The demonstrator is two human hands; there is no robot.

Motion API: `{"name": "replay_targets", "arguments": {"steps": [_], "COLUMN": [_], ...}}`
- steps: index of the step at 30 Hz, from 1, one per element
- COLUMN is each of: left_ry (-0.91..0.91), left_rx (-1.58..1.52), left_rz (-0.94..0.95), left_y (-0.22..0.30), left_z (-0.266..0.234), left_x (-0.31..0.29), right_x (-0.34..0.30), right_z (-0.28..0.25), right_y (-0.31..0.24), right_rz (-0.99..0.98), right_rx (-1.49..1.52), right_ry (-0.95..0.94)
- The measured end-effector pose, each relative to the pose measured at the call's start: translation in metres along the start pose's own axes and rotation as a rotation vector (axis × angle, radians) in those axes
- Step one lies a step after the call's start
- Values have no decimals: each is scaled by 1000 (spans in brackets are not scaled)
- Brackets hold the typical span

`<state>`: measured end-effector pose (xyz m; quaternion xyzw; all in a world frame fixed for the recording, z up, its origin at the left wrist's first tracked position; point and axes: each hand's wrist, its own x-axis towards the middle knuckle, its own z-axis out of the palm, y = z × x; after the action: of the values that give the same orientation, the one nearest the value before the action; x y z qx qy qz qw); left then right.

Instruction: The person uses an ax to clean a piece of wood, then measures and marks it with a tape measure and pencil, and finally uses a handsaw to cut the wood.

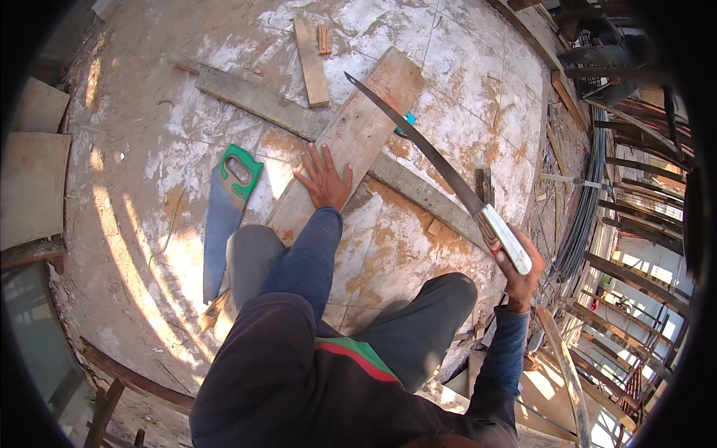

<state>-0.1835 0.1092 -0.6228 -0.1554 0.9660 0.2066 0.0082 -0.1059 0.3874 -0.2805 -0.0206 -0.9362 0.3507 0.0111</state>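
My left hand lies flat with fingers spread on a wide wooden board. That board slants across a longer, narrower plank on the floor. Raised off to the right, my right hand is wrapped round the white handle of a curved pruning saw. Its long dark blade points up and left, its tip above the board; teeth are too small to make out. Beside the board's far right edge sits a small blue object, partly hidden by the blade.
A green-handled handsaw lies on the dusty tiled floor left of my knee. Short wood pieces lie beyond the plank. Bundled metal rods and stacked timber run along the right. Pale panels stand at the left.
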Motion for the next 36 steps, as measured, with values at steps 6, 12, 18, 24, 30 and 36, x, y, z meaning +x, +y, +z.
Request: {"name": "replay_targets", "arguments": {"steps": [6,12,18,24,30,36], "left_ry": [-120,-44,-92,6,112,178], "left_rx": [66,91,113,157,140,220], "left_rz": [-58,-97,-131,-126,-202,-262], "left_y": [7,9,16,14,17,15], "left_z": [-2,1,-7,-4,3,15], "left_x": [5,8,10,2,-4,-7], "right_x": [90,173,218,208,175,138], "right_z": [21,49,31,30,-13,-49], "right_y": [-62,-34,18,87,160,183], "right_rz": [-152,-301,-341,-285,-133,-92], "right_rx": [-102,-57,-29,108,402,325], "right_ry": [-256,-378,-308,-235,-126,-40]}}
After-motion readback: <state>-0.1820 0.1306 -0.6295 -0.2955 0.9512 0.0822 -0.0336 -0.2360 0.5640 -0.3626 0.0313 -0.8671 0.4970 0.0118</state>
